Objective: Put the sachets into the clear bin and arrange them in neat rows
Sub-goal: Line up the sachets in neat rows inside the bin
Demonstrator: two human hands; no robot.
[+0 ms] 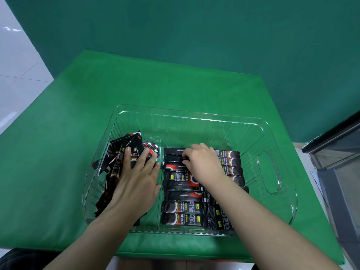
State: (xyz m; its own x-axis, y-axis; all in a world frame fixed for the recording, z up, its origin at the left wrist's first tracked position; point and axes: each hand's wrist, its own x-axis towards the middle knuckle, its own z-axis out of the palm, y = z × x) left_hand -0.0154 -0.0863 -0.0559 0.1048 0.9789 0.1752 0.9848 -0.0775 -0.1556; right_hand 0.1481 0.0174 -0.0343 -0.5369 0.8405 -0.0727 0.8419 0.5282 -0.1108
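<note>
Black sachet (174, 159) under right grip (202, 162)

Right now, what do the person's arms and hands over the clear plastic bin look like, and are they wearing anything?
Both are bare: the left hand and right hand show no gloves, rings, watch or bracelet, and both forearms are uncovered, with no sleeve in view.

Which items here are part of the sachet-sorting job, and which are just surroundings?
Part of the job:
clear bin
loose sachet pile under the left hand
sachet row, right hand at its far end

Surroundings:
green table cover
green backdrop
dark cabinet at right
</note>
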